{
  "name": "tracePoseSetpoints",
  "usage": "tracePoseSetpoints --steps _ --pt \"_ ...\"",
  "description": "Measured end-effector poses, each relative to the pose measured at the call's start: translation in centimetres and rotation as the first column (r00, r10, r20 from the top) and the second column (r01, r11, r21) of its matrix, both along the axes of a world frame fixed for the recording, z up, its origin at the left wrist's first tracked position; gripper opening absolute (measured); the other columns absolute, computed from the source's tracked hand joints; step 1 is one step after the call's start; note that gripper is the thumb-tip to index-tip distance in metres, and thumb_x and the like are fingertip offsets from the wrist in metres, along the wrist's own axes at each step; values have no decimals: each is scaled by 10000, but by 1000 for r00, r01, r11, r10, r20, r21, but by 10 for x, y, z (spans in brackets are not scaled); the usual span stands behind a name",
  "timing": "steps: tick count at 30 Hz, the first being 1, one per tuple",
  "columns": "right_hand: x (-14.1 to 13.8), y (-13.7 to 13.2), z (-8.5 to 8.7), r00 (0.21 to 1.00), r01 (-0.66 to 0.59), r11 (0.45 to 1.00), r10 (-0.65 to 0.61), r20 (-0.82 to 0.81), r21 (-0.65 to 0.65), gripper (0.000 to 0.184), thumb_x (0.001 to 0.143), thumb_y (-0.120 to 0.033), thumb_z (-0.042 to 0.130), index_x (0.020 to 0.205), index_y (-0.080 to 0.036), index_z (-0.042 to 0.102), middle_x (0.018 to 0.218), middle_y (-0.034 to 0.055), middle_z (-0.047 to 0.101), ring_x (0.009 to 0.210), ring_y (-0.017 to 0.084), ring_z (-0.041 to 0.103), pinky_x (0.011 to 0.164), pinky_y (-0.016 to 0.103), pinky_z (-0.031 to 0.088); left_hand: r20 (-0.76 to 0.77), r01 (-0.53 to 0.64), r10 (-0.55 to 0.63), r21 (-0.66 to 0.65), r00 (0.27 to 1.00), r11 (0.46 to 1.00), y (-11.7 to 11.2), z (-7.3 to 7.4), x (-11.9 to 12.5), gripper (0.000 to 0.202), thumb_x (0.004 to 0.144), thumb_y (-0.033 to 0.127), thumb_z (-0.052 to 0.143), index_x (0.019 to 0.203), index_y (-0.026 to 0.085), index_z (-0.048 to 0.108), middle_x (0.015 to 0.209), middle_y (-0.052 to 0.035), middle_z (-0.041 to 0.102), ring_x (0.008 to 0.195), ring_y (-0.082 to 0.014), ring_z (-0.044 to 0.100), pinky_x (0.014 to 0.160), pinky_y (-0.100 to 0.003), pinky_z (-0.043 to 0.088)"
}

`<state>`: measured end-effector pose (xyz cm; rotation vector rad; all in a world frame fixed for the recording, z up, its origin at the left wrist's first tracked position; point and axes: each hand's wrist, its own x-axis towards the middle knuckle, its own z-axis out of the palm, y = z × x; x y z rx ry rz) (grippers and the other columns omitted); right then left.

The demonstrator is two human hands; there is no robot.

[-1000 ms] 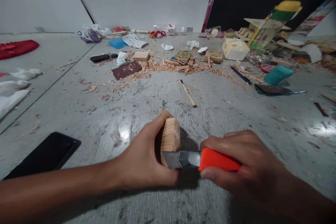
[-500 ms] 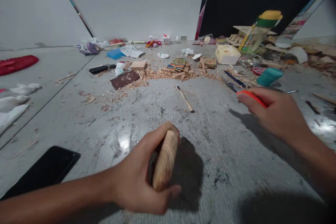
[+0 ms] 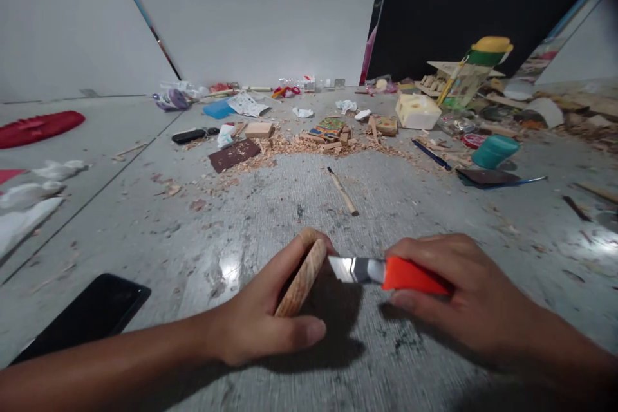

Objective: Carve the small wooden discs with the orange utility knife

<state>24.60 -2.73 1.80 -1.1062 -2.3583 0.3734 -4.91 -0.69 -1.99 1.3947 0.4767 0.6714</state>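
Observation:
My left hand (image 3: 268, 302) is wrapped round a rounded piece of wood (image 3: 303, 280) with visible grain, holding it on a slant just above the floor. Part of the wood is hidden by the palm and fingers. In my right hand (image 3: 454, 283) is a utility knife (image 3: 415, 275) with an orange handle. Its bare blade points left, its tip close to the wood and the left fingertips; I cannot tell whether they touch. Ahead of both hands lies a thin wooden stick (image 3: 342, 192) with a dark tip.
Wood shavings (image 3: 290, 145) are heaped ahead, around a brown sandpaper sheet (image 3: 235, 155) and a wooden block (image 3: 259, 130). A black phone (image 3: 87, 315) lies at the left. Further right are a teal object (image 3: 495, 151), a cream box (image 3: 418, 111) and a yellow-capped bottle (image 3: 483, 67).
My right hand has swung left and nearer with the utility knife, bringing the blade beside the wood. The piece of wood has turned slightly in my left hand.

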Motion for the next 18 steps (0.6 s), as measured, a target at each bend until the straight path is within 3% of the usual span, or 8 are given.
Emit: tracePoseSetpoints --steps 5,8,10,14,16,18 --pt "-13 -8 -2 985 -173 978 171 -24 -120 421 1154 -570 523 1005 -226 713 786 -19 721 679 156 651 679 326 415 -71 -37 42 60 997 997 0 6 8 670 792 319 916 1304 270 486 1026 10 526 842 -156 502 698 -271 429" --pt "-20 -10 -8 977 -215 966 211 -42 -146 501 1162 -631 461 1039 -221 720 829 -17 752 707 158 655 671 334 393 -101 -8 20 111 995 994 0 8 11 621 801 255 892 1234 266 449 987 22 561 789 -139 532 658 -250 425" --pt "-23 -11 -11 977 -212 968 209 -39 -132 503 1162 -637 454 1081 -225 730 841 -18 766 690 159 645 659 342 381 -120 -87 116 225 986 970 0 8 11 568 781 253 870 1174 254 459 950 28 558 782 -141 524 664 -259 425" --pt "-22 -11 -15 984 -179 983 179 -4 -50 411 1166 -566 498 1187 -230 733 886 -21 801 660 159 643 642 351 367 -196 -294 426 476 883 829 -1 10 11 448 744 297 804 1062 232 496 859 41 501 733 -143 433 637 -280 395" --pt "-22 -12 -16 985 -171 985 171 -8 -36 421 1171 -571 479 1169 -230 727 878 -25 796 672 161 662 642 349 375 -228 -290 460 523 858 801 -2 12 13 394 748 307 780 995 233 481 814 51 487 690 -133 402 601 -274 370" --pt "-23 -15 -18 989 -145 989 145 -12 -36 470 1181 -597 422 1133 -237 720 854 -29 782 677 165 675 645 352 377 -239 -276 447 518 862 810 -2 16 15 378 749 311 766 958 239 459 789 58 493 667 -126 403 583 -268 373"
